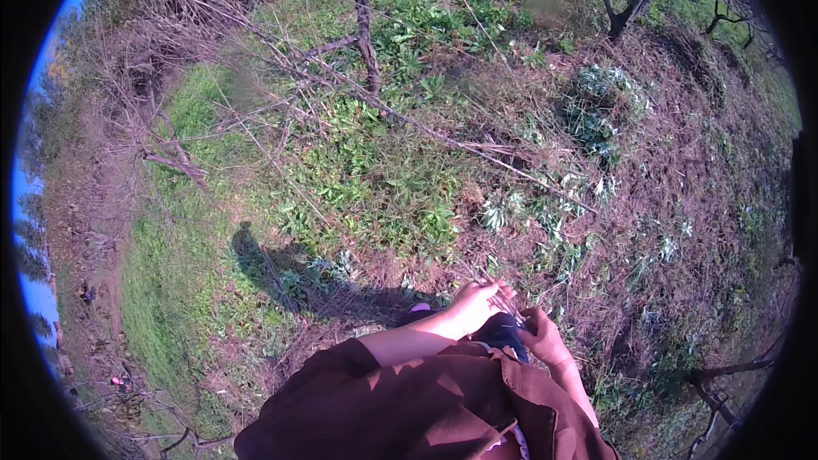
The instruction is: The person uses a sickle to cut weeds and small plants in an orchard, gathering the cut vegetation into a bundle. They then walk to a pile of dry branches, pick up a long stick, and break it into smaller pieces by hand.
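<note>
My left hand [478,306] is closed around a few thin dry stems [505,301] in front of my waist. The stems slant from above the hand down toward my right hand [544,340]. That hand is close by, its fingers curled and its thumb toward my body. Whether it grips the stems' lower ends cannot be made out. Below the hands shows dark legwear [501,331], and a brown garment [409,406] covers my body and upper arms. Cut weeds and dry grass [505,211] cover the ground ahead.
A long bare branch [434,134] lies slantwise across the ground ahead. Small bare trees stand at the top middle [364,32] and top right [629,9]. Dry brush [172,32] is tangled at upper left. More bare branches [716,390] reach in at lower right.
</note>
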{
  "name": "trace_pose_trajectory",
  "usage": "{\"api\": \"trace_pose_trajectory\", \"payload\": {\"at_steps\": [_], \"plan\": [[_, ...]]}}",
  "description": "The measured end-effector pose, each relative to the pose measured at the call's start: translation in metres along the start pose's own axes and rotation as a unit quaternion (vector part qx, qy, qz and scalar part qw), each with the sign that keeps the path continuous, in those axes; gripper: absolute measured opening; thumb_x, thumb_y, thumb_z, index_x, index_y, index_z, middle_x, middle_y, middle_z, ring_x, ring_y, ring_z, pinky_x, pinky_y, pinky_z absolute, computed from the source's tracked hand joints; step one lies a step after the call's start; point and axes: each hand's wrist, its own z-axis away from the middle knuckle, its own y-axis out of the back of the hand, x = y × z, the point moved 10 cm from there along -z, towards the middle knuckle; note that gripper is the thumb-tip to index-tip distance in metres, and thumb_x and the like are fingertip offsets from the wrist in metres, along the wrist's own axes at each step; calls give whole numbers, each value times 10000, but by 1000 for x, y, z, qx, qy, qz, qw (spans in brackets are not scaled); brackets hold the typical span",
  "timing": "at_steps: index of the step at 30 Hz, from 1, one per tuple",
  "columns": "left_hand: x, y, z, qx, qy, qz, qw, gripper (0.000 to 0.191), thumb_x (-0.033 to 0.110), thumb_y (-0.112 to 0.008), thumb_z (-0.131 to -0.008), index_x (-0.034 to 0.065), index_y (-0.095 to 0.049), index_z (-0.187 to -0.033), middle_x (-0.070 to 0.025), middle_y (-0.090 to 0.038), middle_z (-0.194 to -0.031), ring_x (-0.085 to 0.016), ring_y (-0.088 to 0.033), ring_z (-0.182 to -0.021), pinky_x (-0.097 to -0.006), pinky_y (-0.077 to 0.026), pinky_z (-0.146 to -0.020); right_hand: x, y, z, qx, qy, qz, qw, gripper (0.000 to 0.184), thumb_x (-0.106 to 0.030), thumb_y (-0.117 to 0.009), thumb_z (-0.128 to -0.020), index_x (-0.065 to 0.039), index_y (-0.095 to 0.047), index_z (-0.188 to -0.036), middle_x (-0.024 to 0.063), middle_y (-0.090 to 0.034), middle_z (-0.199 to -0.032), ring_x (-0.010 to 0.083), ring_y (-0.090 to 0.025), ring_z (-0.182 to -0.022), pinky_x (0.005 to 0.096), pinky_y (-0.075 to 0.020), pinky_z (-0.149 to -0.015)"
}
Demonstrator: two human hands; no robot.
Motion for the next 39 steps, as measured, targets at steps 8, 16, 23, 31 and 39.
{"api": "trace_pose_trajectory", "payload": {"at_steps": [8,16,23,31,39], "plan": [[-11,-10,-13,88,-14,-83,993,160,130,-514,-925,15,-517,-1036,-152,-575,-1062,-287,-562,-1055,-423,-441,-966,17,75,-51,1,3,86,996,415,-102,-692,-748,-30,-532,-1125,119,-649,-847,188,-618,-766,306,-496,-706],[-2,-36,-45,46,9,-17,999,209,132,-542,-904,24,-533,-1083,-134,-594,-1046,-284,-585,-999,-431,-469,-915,26,107,-97,63,-17,-56,996,389,-29,-657,-762,4,-506,-1119,65,-623,-833,106,-568,-728,249,-470,-636],[38,-58,-90,45,-13,-29,998,166,152,-534,-913,38,-554,-1031,-114,-613,-997,-247,-591,-942,-386,-485,-852,51,167,-137,128,-49,-52,989,357,-108,-655,-782,-24,-532,-1106,80,-643,-771,151,-598,-672,293,-484,-636],[116,-56,-129,114,-28,-10,993,151,138,-545,-903,28,-564,-1004,-115,-617,-933,-239,-599,-860,-387,-508,-778,25,264,-191,239,-60,142,959,429,-78,-630,-771,-34,-480,-1170,146,-652,-832,307,-642,-758,395,-498,-699],[151,-72,-166,134,-104,93,981,145,124,-572,-874,33,-570,-986,-98,-591,-905,-236,-570,-843,-384,-493,-768,41,327,-279,221,-33,212,951,452,-49,-608,-774,-45,-457,-1200,141,-634,-801,317,-625,-728,399,-490,-694]]}}
